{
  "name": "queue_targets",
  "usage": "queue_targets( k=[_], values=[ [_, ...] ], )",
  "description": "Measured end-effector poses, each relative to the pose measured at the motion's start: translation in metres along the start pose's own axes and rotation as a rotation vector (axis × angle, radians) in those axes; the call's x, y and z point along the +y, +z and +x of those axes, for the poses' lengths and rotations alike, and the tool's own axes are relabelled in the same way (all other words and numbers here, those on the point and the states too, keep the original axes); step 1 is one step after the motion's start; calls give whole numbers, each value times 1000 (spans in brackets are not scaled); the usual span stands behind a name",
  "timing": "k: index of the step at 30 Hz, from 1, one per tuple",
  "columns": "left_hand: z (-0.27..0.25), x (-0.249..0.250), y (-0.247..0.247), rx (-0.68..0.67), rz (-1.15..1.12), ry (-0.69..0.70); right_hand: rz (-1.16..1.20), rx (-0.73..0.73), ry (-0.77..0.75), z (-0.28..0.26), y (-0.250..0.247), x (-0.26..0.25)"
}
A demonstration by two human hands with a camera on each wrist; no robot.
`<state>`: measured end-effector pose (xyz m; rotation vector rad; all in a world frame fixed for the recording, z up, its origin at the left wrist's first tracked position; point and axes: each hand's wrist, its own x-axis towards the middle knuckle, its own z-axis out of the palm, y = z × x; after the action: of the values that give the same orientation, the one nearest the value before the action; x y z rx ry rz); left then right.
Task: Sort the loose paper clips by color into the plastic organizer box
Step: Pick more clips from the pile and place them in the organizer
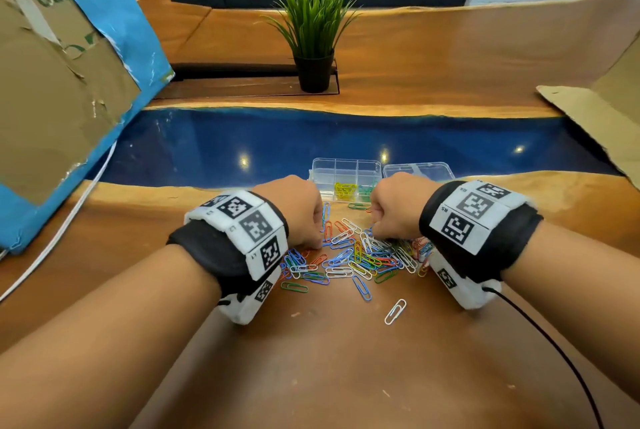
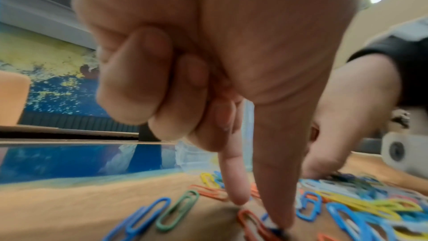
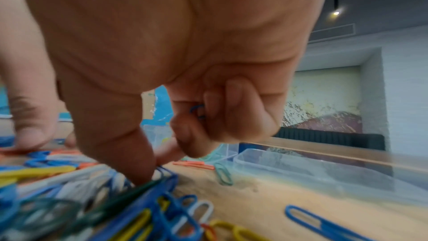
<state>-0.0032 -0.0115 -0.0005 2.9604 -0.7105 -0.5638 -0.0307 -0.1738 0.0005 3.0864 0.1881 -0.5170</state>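
Note:
A heap of loose paper clips [image 1: 360, 257] in blue, white, yellow, green and orange lies on the wood between my hands. Behind it stands the clear organizer box [image 1: 346, 167], with yellow clips [image 1: 344, 189] and green clips [image 1: 364, 190] in two front compartments. My left hand [image 1: 317, 241] points thumb and forefinger down at the heap's left edge. The thumb tip rests on a blue clip [image 2: 274, 227]; the other fingers are curled in. My right hand [image 1: 375, 234] pinches into the heap at a blue clip [image 3: 166, 175]. Its curled fingers hold another blue clip [image 3: 197, 112].
The box's clear lid [image 1: 419, 169] lies open to its right. A potted plant [image 1: 313, 44] stands beyond the blue resin strip [image 1: 242, 138]. Cardboard [image 1: 52, 65] leans at the left, and more cardboard [image 1: 602, 117] sits at the right. A lone white clip [image 1: 394, 311] lies nearer me.

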Motion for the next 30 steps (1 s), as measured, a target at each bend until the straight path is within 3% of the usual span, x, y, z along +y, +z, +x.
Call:
queue_targets(
  k=[4, 11, 15, 18, 22, 26, 28, 30],
  values=[
    [0, 11, 1, 21, 37, 22, 172, -3, 9, -2, -4, 9],
    [3, 15, 1, -58, 2, 15, 1044, -22, 115, -10, -11, 23],
    [5, 12, 3, -84, -32, 4, 1172, -94, 96, -10, -6, 27],
    [2, 9, 4, -63, -38, 12, 1262, -145, 163, -9, -4, 28],
    [1, -4, -4, -77, -227, -26, 1270, -132, 209, -4, -5, 20],
    [-2, -12, -10, -57, -745, -91, 1179, -158, 134, 0, -12, -1],
    [-2, -15, -9, -17, -890, -130, 978, -161, 50, 2, -15, -13],
    [-1, -17, -8, -6, -947, -138, 587, -83, -23, 5, -14, -23]
  ],
)
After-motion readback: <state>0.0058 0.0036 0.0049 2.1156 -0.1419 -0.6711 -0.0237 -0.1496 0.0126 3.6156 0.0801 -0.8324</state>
